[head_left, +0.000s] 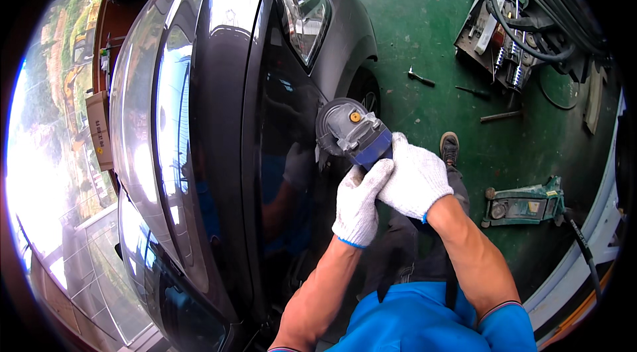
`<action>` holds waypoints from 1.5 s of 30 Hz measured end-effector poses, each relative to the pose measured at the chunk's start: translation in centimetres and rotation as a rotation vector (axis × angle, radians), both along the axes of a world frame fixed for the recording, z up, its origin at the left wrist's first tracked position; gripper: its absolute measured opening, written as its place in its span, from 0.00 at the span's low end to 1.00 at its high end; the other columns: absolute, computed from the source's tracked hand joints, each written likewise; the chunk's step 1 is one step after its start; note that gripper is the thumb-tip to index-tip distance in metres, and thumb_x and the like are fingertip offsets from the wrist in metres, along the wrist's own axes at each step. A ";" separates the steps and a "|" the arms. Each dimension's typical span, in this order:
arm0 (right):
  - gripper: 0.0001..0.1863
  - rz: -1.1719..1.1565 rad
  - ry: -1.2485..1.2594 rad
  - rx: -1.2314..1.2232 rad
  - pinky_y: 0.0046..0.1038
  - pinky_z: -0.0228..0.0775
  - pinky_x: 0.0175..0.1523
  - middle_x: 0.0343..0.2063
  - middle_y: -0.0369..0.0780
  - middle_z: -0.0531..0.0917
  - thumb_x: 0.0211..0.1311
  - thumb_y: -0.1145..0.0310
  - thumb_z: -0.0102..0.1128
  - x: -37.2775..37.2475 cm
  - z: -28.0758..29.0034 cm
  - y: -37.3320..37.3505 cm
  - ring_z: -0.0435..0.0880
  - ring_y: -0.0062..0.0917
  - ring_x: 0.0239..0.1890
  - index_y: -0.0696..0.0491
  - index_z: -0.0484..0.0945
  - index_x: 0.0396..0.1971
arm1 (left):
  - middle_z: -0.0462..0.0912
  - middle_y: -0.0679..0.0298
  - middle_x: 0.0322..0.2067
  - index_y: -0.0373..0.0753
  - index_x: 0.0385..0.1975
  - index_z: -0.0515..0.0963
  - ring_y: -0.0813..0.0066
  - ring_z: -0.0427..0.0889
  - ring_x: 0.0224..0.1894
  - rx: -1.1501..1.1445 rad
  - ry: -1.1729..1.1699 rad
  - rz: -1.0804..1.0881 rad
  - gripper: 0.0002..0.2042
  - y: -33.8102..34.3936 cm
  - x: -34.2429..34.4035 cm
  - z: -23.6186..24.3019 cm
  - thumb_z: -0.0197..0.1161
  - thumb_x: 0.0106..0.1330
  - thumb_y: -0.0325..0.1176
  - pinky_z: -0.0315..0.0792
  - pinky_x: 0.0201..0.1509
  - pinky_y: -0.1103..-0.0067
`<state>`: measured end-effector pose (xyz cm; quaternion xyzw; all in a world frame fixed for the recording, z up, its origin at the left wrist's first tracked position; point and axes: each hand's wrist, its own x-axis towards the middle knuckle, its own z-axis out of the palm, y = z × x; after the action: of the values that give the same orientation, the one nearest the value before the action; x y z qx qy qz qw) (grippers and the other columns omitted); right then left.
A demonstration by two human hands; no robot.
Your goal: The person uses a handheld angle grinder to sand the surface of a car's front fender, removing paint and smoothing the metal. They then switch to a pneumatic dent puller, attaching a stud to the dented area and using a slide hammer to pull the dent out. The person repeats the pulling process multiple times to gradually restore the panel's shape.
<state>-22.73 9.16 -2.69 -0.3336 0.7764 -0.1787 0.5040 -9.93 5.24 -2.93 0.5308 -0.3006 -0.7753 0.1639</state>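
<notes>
White knit gloves with blue cuffs cover both my hands. My right hand (417, 176) is closed round the blue body of an angle grinder (368, 144). My left hand (362, 201) is closed at the lower side of the same tool, its thumb pointing up; its fingertips are hidden. The grinder's grey head and round disc (325, 128) are up against the dark car (292, 106), beside the body edge below the lamp (308, 27). Whether the disc touches the panel or spins, I cannot tell.
Tools, including a hammer-like one (421, 78) and a metal bar (501, 116), lie on the green floor (411, 13). A tool tray (488, 33) and hanging cables (564, 13) are far right. A green floor jack (524, 203) stands right; a cardboard box (99, 130) is beyond the car.
</notes>
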 end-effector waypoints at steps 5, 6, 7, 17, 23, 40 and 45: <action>0.26 0.026 0.004 0.019 0.44 0.78 0.46 0.34 0.55 0.85 0.53 0.55 0.60 -0.1 0.1 0.1 0.86 0.50 0.40 0.59 0.73 0.46 | 0.82 0.54 0.50 0.27 0.55 0.74 0.67 0.81 0.53 0.032 -0.029 0.015 0.19 0.3 0.1 -0.2 0.64 0.67 0.28 0.72 0.61 0.74; 0.26 0.023 0.003 0.012 0.45 0.78 0.46 0.34 0.55 0.85 0.53 0.55 0.60 -0.1 0.1 0.2 0.86 0.50 0.39 0.60 0.73 0.46 | 0.82 0.56 0.50 0.28 0.55 0.74 0.69 0.81 0.52 0.033 -0.026 0.016 0.19 0.3 0.1 -0.2 0.65 0.67 0.29 0.71 0.61 0.75; 0.26 0.019 0.002 0.005 0.45 0.78 0.46 0.33 0.55 0.85 0.53 0.55 0.60 0.0 0.1 0.2 0.86 0.50 0.39 0.60 0.73 0.46 | 0.82 0.57 0.50 0.29 0.56 0.75 0.71 0.80 0.52 0.034 -0.023 0.017 0.19 0.3 0.1 -0.2 0.66 0.67 0.29 0.71 0.61 0.76; 0.30 -0.007 -0.049 -0.005 0.45 0.78 0.46 0.33 0.56 0.85 0.51 0.52 0.64 0.3 -0.6 1.3 0.85 0.52 0.39 0.61 0.71 0.45 | 0.81 0.60 0.52 0.30 0.58 0.74 0.75 0.78 0.53 0.008 -0.042 -0.047 0.20 1.1 0.1 1.2 0.64 0.70 0.33 0.69 0.62 0.77; 0.28 -0.242 -0.494 -0.369 0.35 0.77 0.51 0.44 0.50 0.83 0.49 0.59 0.72 4.0 -3.4 4.2 0.85 0.44 0.45 0.58 0.76 0.48 | 0.77 0.58 0.56 0.30 0.65 0.65 0.73 0.76 0.56 -0.015 -0.105 -0.031 0.23 3.7 3.1 3.2 0.58 0.73 0.32 0.69 0.63 0.75; 0.13 -0.695 -1.619 -0.111 0.26 0.79 0.41 0.29 0.40 0.84 0.54 0.68 0.68 2.9 -3.8 2.7 0.85 0.24 0.32 0.60 0.81 0.36 | 0.72 0.53 0.58 0.29 0.69 0.54 0.69 0.76 0.58 -0.208 -0.332 -0.098 0.34 3.7 1.7 5.3 0.64 0.66 0.24 0.73 0.62 0.74; 0.13 -0.721 -1.611 -0.141 0.25 0.79 0.38 0.28 0.40 0.84 0.54 0.66 0.68 2.1 -5.0 2.2 0.84 0.24 0.29 0.60 0.81 0.34 | 0.78 0.51 0.53 0.29 0.68 0.57 0.72 0.81 0.51 -0.268 -0.372 -0.172 0.37 2.5 1.2 3.3 0.70 0.63 0.31 0.77 0.56 0.76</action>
<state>-20.67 11.33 -7.68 0.1284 0.2308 -0.5549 0.7889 -8.73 7.78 0.40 0.6102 -0.4700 -0.6286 0.1081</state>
